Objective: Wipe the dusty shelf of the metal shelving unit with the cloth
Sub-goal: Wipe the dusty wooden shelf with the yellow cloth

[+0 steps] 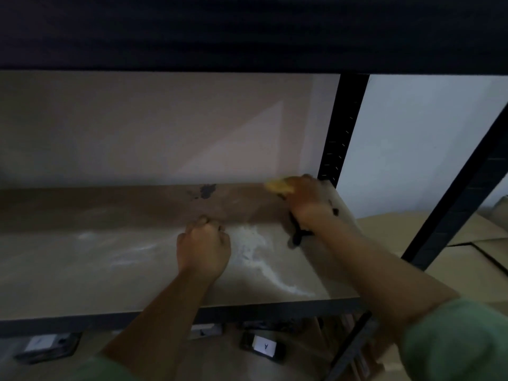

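The right hand (309,200) gripped the yellow cloth (279,186), bunched just beyond its fingers in the shelf's (82,276) far corner. The left hand (204,248) rested fisted, apparently empty. White dust (258,251) lay between them; a hasty sweep risked pushing it over the edge.

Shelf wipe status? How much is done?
Early. In hand: right hand presses the yellow cloth at the shelf's back right corner. Left hand rests fisted mid-shelf. Left: white dust streaks in front and dark stains at the back remain.
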